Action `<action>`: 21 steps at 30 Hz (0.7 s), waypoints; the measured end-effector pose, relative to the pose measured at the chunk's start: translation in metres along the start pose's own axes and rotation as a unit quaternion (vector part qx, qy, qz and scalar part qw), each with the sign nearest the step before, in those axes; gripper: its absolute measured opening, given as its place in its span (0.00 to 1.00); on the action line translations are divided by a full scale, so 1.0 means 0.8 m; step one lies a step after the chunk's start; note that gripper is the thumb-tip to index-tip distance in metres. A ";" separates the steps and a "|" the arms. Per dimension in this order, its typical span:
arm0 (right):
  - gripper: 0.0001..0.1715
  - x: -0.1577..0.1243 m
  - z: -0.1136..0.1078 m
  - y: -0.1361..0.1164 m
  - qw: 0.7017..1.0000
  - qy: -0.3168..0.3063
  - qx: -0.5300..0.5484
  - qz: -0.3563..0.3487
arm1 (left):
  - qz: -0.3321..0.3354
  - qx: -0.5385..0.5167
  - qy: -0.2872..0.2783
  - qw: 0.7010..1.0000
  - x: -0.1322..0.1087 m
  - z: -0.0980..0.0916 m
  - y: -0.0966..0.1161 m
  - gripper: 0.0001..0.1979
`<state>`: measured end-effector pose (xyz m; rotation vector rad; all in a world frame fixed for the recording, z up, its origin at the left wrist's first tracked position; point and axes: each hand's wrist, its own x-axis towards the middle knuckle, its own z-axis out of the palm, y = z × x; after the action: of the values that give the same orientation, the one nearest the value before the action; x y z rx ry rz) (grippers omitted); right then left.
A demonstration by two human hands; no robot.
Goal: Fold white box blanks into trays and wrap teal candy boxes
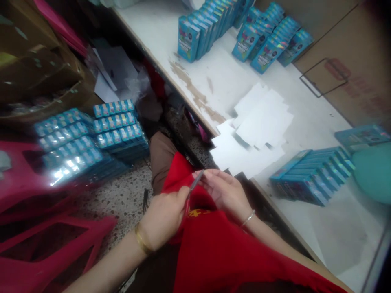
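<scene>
In my left hand (pixel 166 213), below a gold bracelet, is a pair of scissors (pixel 196 180) with a grey blade and what looks like a red handle. The blade points up and away, toward the fingertips of my right hand (pixel 227 189). Those fingers are pinched together by the blade tip, and whatever is between them is hidden or too small to name. Both hands are above my lap, in front of a red apron (pixel 210 252) with yellow lettering. White paper pieces (pixel 259 118) lie spread on the table just beyond my right hand.
Rows of blue candy boxes (pixel 188 38) stand at the table's (pixel 214 77) far end. More blue boxes (pixel 311 175) lie near a teal round object (pixel 374 173) at right. Wrapped box packs (pixel 117 122) are stacked at left by a pink plastic chair (pixel 61 244). A cardboard carton (pixel 351 57) stands behind.
</scene>
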<state>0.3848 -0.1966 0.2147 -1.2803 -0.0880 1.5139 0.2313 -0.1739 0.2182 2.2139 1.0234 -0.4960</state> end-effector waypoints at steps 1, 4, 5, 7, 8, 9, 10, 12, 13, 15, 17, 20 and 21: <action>0.11 0.000 0.000 0.000 1.000 0.000 -0.004 0.000 | 0.002 -0.005 0.001 1.000 -0.001 0.000 -0.001 0.09; 0.11 0.001 0.001 0.002 1.000 -0.005 -0.018 -0.007 | 0.010 -0.024 0.008 1.000 -0.002 0.004 -0.005 0.08; 0.11 0.001 0.001 0.002 1.000 -0.007 -0.022 -0.008 | 0.014 -0.032 0.013 0.999 -0.002 0.007 -0.007 0.08; 0.11 0.002 0.002 0.004 0.999 -0.011 -0.030 -0.012 | 0.019 -0.052 0.027 0.998 -0.003 0.012 -0.010 0.08; 0.11 0.003 0.002 0.005 0.999 -0.013 -0.032 -0.011 | 0.021 -0.064 0.034 0.997 -0.004 0.015 -0.011 0.08; 0.11 0.003 0.002 0.006 0.999 -0.015 -0.034 -0.009 | 0.021 -0.077 0.041 0.996 -0.004 0.018 -0.012 0.08; 0.11 0.004 0.002 0.007 0.999 -0.015 -0.035 -0.007 | 0.021 -0.090 0.046 0.995 -0.005 0.020 -0.013 0.08; 0.12 0.005 0.001 0.010 0.999 -0.014 -0.033 -0.001 | 0.017 -0.116 0.056 0.992 -0.007 0.024 -0.014 0.08; 0.12 0.005 0.001 0.012 0.999 -0.013 -0.033 0.003 | 0.016 -0.130 0.059 0.990 -0.008 0.026 -0.014 0.08; 0.12 0.007 0.000 0.015 0.999 -0.011 -0.031 0.006 | 0.016 -0.160 0.066 0.985 -0.009 0.029 -0.015 0.08; 0.13 0.008 -0.001 0.018 0.999 -0.015 -0.030 0.009 | 0.017 -0.186 0.077 0.979 -0.010 0.033 -0.016 0.08; 0.15 0.010 -0.003 0.020 0.999 -0.017 -0.028 0.015 | 0.015 -0.208 0.095 0.973 -0.009 0.040 -0.016 0.08; 0.16 0.010 -0.004 0.020 0.999 -0.017 -0.028 0.018 | 0.014 -0.214 0.100 0.972 -0.009 0.041 -0.016 0.08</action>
<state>0.3778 -0.1986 0.1977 -1.3064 -0.1301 1.5743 0.2144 -0.1940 0.1935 1.9104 1.0832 -0.0296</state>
